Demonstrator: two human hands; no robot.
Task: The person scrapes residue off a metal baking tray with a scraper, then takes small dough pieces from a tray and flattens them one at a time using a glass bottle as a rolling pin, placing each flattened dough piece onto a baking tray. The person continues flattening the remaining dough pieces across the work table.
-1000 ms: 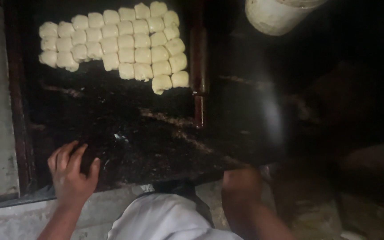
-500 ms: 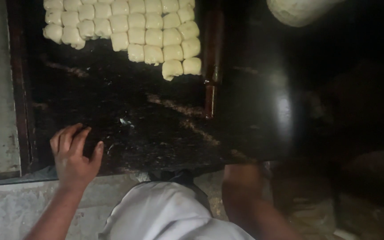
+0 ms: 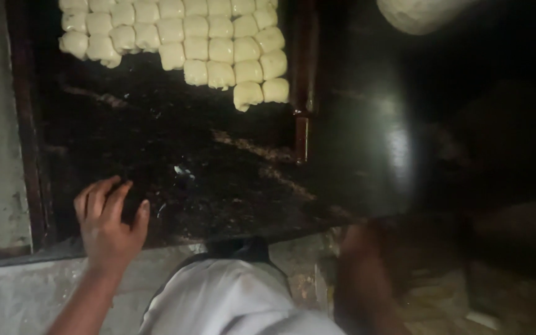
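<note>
A: where's the left hand (image 3: 110, 223)?
B: near left edge of the dark board (image 3: 218, 161), fingers loosely spread, holding nothing. Dough pieces (image 3: 181, 37) lie far off, well apart. Right hand (image 3: 367, 248) is blurred, can't tell.

Dark surface (image 3: 218, 180) lies bare below the dough pieces (image 3: 181, 37). Dough blocks the far end; rolling pin (image 3: 304, 80) bars the way just right of the dough.
</note>
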